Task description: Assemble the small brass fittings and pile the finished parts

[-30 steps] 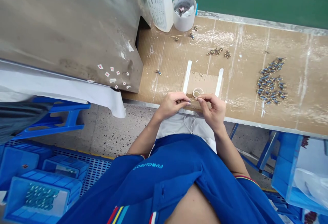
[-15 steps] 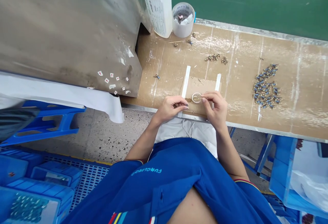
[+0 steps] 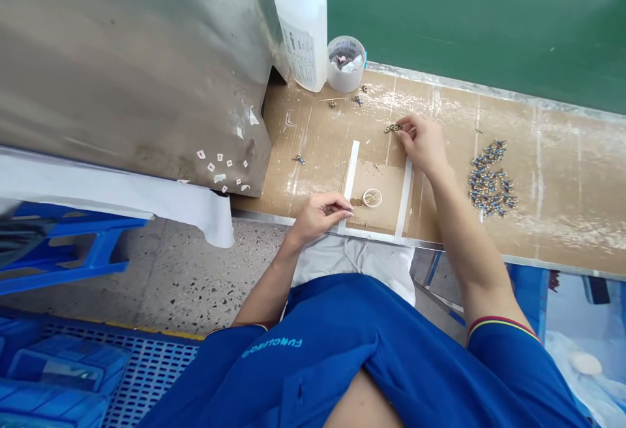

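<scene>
1. While our left hand rests pinched shut at the bench edge, our right hand touches the brass fittings; we cannot tell its grip.
2. They lie at the white ring's twelve o'clock.

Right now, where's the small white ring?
Head view, centre: the small white ring lies on the cardboard pad between two white tape strips, just right of the left hand, near the bench front edge.
</scene>
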A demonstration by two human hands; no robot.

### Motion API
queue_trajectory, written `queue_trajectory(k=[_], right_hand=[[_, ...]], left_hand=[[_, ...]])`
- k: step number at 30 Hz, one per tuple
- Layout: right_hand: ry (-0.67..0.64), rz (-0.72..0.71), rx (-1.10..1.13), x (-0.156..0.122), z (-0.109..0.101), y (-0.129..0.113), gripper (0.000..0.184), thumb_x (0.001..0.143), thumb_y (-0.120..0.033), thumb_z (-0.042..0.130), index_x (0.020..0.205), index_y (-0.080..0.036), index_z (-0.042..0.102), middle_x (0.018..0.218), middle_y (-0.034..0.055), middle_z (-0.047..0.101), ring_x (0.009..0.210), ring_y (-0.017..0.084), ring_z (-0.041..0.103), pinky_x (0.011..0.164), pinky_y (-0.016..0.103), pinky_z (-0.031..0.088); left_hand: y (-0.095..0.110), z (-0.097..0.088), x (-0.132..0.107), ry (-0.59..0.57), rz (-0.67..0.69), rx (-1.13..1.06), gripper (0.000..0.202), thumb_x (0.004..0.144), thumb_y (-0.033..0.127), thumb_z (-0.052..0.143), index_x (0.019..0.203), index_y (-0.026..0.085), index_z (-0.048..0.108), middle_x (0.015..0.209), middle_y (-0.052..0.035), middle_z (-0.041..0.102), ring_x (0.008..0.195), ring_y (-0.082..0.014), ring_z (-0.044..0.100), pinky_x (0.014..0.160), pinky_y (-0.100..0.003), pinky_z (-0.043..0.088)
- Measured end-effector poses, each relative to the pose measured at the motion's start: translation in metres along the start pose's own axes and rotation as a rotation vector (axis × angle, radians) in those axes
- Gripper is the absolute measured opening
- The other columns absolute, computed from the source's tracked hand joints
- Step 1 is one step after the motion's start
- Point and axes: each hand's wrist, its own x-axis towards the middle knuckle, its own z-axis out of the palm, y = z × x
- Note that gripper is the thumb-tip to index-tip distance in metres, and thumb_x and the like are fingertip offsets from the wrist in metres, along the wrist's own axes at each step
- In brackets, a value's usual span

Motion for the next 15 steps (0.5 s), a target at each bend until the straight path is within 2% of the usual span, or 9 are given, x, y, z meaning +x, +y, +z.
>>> queue_trajectory(k=[3,7,11,15], right_hand=[[-0.015,-0.016,-0.089,0.001,0.007,-0.003,0.009,0.088,-0.022,0.060,0.094,-0.021,0.066,0.093,0.0094,0.064,0.090,0.026,0.061,0.085,0.043,0.048],[-0.017,-0.056,-0.173,-0.005,0.006,-0.007,0.014,0.091,-0.023,0.054,0.093,-0.021,0.068,0.096,0.0112,0.064,0.090,0.026,0.059,0.080,0.040,0.046],[-0.037,-0.036,-0.206,-0.015,-0.004,-0.010,0.019,0.095,-0.026,0.051,0.090,-0.021,0.068,0.094,0.0096,0.066,0.086,0.024,0.059,0.076,0.036,0.045],[0.058,-0.018,-0.108,-0.043,-0.023,-0.017,0.020,0.095,-0.029,0.051,0.089,-0.023,0.069,0.087,0.0065,0.070,0.081,0.023,0.063,0.074,0.034,0.047]], left_hand=[[-0.002,0.000,-0.001,0.010,0.003,-0.006,0.020,0.083,0.032,0.078,0.080,0.013,0.073,0.081,-0.0083,0.074,0.075,-0.0146,0.068,0.066,-0.023,0.053],[-0.003,0.000,-0.001,0.013,-0.003,0.007,0.017,0.082,0.029,0.077,0.079,0.013,0.073,0.079,-0.0071,0.073,0.071,-0.0133,0.066,0.063,-0.021,0.051],[-0.002,0.002,-0.001,0.011,-0.006,0.030,0.017,0.083,0.030,0.076,0.080,0.013,0.073,0.078,-0.0064,0.072,0.070,-0.0125,0.065,0.062,-0.021,0.050],[0.001,0.002,-0.002,-0.002,0.038,0.082,0.016,0.084,0.029,0.075,0.080,0.013,0.073,0.078,-0.0058,0.071,0.068,-0.0113,0.063,0.059,-0.020,0.048]])
